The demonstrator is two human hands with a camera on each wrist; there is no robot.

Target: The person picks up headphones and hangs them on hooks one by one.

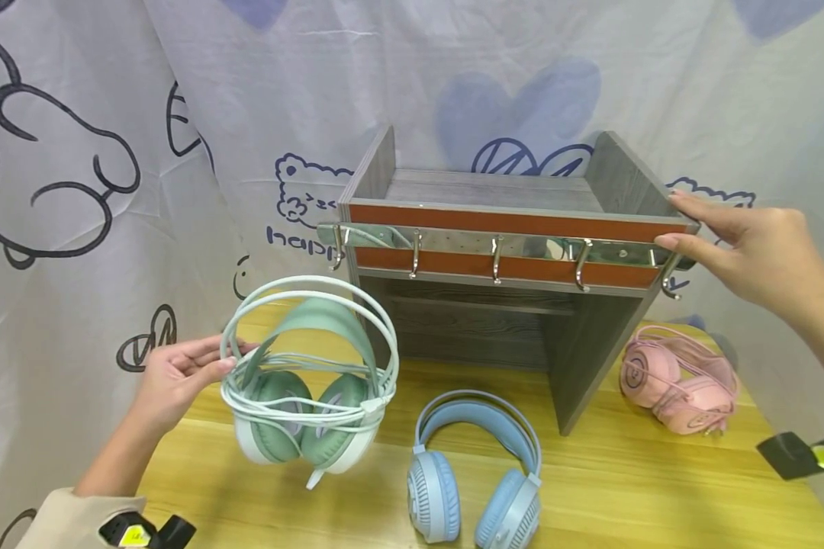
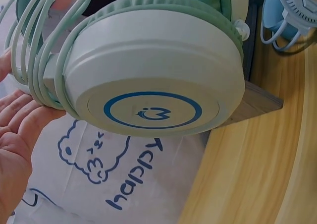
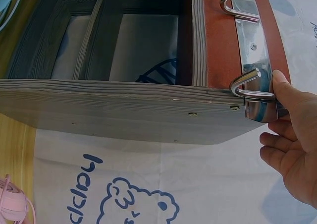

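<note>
My left hand [image 1: 178,385] pinches a pair of green and white headphones [image 1: 341,415] by the left side, where the pale cable is looped round the band and ear cups. The headphones hang above the table; one white ear cup [image 2: 158,75] fills much of the left wrist view. At the upper right corner of a grey wooden shelf [image 1: 632,175], my right hand [image 1: 762,244] grips the edge, thumb on the end of the metal hook rail [image 1: 453,242]. Several silver hooks line this rail. In the right wrist view, the thumb lies close beside the end hook [image 3: 250,85].
Light blue headphones [image 1: 477,465] lie on the wooden table [image 1: 618,488] in front of the shelf. Pink headphones [image 1: 680,381] with a bundled cable lie to its right. A white printed cloth [image 1: 412,84] hangs behind and at the sides.
</note>
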